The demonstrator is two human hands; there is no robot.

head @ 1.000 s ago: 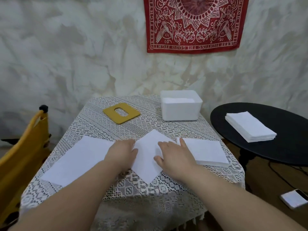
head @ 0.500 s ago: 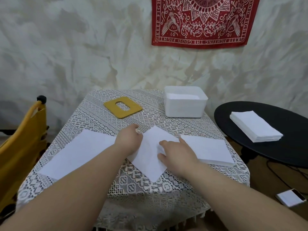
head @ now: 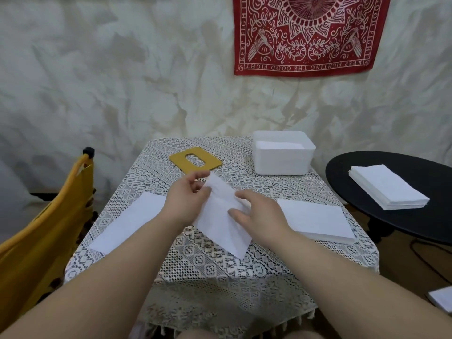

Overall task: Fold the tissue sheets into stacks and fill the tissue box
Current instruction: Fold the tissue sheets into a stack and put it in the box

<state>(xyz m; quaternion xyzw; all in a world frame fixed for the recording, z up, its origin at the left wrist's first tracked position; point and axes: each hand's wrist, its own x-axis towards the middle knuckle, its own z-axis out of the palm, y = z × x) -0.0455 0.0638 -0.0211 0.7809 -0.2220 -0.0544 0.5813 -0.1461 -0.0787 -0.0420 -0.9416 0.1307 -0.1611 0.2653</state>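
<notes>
The left hand point(head: 187, 200) pinches the far corner of a white tissue sheet point(head: 223, 222) between thumb and fingers and lifts that corner off the cloth, while the right hand point(head: 260, 216) lies flat with straight fingers pressing on the sheet's right part; the sheet's near corner still rests on the lace-covered table point(head: 215, 267). That table fills the middle of the scene, with a yellow chair point(head: 41, 241) at its left and a round black side table point(head: 401, 189) at its right. On the far wall hangs a red patterned cloth point(head: 310, 35). A flat unfolded sheet point(head: 129, 225) lies on the left part of the cloth, just beside the left forearm, and a stack of folded tissues point(head: 315, 220) sits on the right part, just beside the right hand. A second, thicker pile of tissues point(head: 389, 187) rests on the black table. At the far right of the lace cloth stands the white tissue box point(head: 283, 156), open on top with tissues inside. Its yellow lid point(head: 195, 161), with an oval slot, lies flat to the left of the box.
</notes>
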